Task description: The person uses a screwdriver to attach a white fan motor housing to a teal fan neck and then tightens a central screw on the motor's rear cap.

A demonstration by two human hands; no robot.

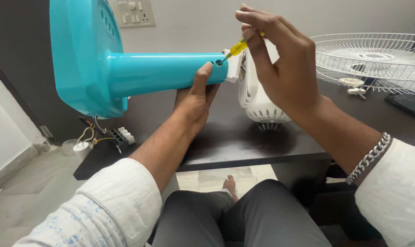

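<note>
Over one dark table point(225, 142), left hand point(196, 98) grips one turquoise fan stand point(161, 71), right hand point(280, 59) one yellow screwdriver point(237, 47).

Person, head-camera view: 2 bare hands, left hand point(196, 98) and right hand point(280, 64). Both white sleeves pushed up the forearms; left sleeve point(97, 210) with faint blue print. 1 silver chain bracelet point(369, 158), right wrist. Dark grey trousers point(244, 219). 1 bare foot point(229, 185).

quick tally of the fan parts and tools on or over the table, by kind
turquoise fan stand, gripped by the left hand: 1
yellow screwdriver, in the right hand: 1
white motor housing: 1
white wire grille: 1
switch block with wires: 1
small white pieces by the grille: 2
total: 7
</note>
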